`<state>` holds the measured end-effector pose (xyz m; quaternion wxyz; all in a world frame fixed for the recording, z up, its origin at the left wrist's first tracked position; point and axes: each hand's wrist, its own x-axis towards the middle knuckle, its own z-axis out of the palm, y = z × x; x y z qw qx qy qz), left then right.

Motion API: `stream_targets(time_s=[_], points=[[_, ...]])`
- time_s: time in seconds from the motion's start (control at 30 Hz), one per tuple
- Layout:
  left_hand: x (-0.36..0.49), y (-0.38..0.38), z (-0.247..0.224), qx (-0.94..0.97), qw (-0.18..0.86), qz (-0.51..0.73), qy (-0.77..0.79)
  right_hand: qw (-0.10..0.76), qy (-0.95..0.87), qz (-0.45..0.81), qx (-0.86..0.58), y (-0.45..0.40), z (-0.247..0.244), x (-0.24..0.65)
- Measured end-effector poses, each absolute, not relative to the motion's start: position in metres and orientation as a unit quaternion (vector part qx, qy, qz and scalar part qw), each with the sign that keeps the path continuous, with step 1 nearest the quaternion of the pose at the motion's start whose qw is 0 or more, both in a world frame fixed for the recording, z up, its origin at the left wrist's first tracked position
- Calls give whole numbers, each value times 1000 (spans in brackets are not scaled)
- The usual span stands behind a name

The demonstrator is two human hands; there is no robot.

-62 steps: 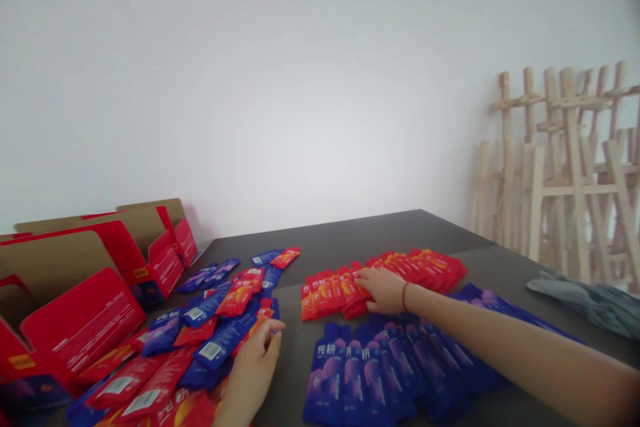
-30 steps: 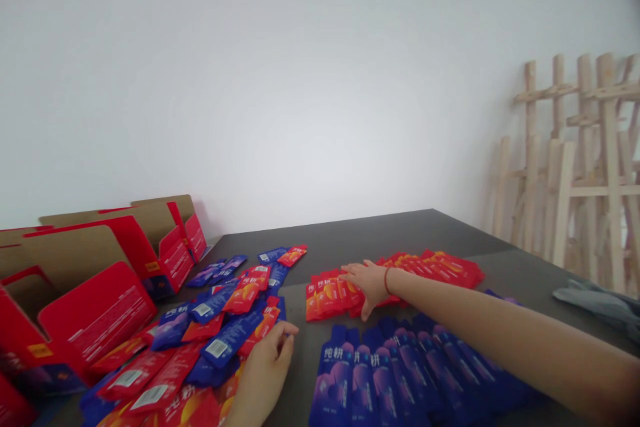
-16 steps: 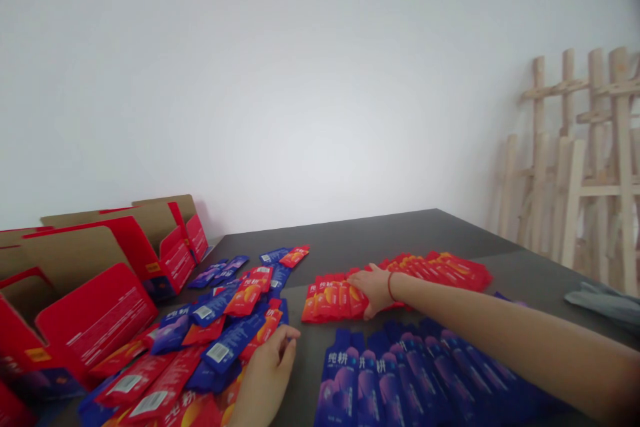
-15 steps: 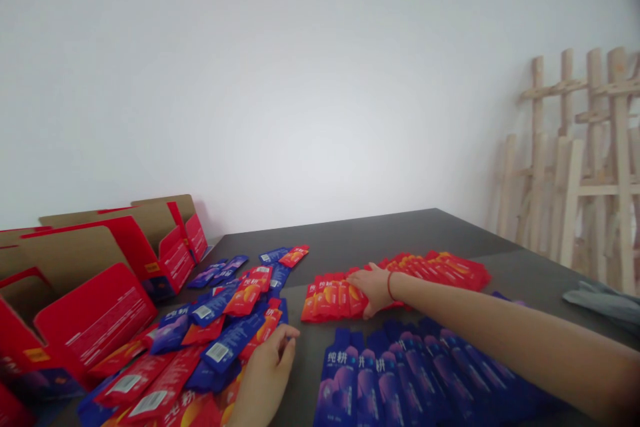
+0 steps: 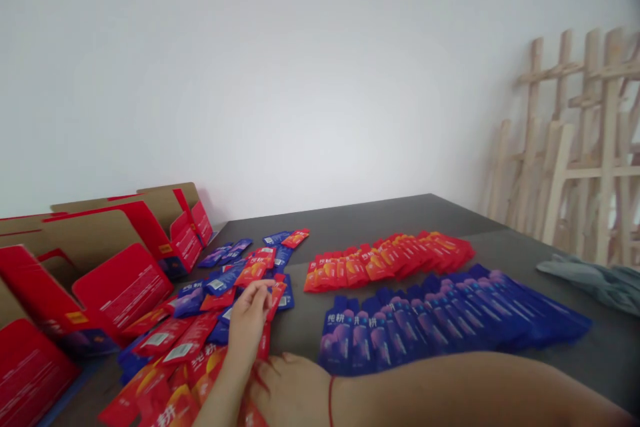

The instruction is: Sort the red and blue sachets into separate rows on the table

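Observation:
My left hand (image 5: 253, 310) is over a loose pile of red and blue packets, its fingers curled closed beside a red packet (image 5: 275, 301). I cannot make out what, if anything, is pinched in it. My right hand (image 5: 287, 383), with a red band at the wrist, lies low at the pile's near right side. Its fingers reach in among red packets behind my left forearm, and their tips are hidden or blurred. Right of the pile, a row of overlapping red packets (image 5: 373, 263) lies behind a longer fanned row of blue packets (image 5: 385, 330).
Open red cardboard boxes (image 5: 123, 290) with brown insides line the left of the dark table (image 5: 350, 220). A grey glove-like cloth (image 5: 580, 277) rests at the right edge. Wooden easels (image 5: 560, 140) lean against the white wall beyond.
My right hand has left the red row and come back to the pile's near edge. My left hand has shifted up and left over the pile. The view has tilted slightly.

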<state>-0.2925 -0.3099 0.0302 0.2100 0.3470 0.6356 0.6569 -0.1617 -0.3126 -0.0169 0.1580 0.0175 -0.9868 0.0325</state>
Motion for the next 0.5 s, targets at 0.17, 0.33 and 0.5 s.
stream_targets(time_s=[0.17,0.33,0.5], points=[[-287,-305,22,371,222,636,640,154,-988,9,-21,-313,-34,-162],[-284,-304,24,386,245,625,633,111,-987,109,-49,-288,-9,-124],[-287,-307,29,416,325,595,606,87,-913,373,-142,-259,16,-84]])
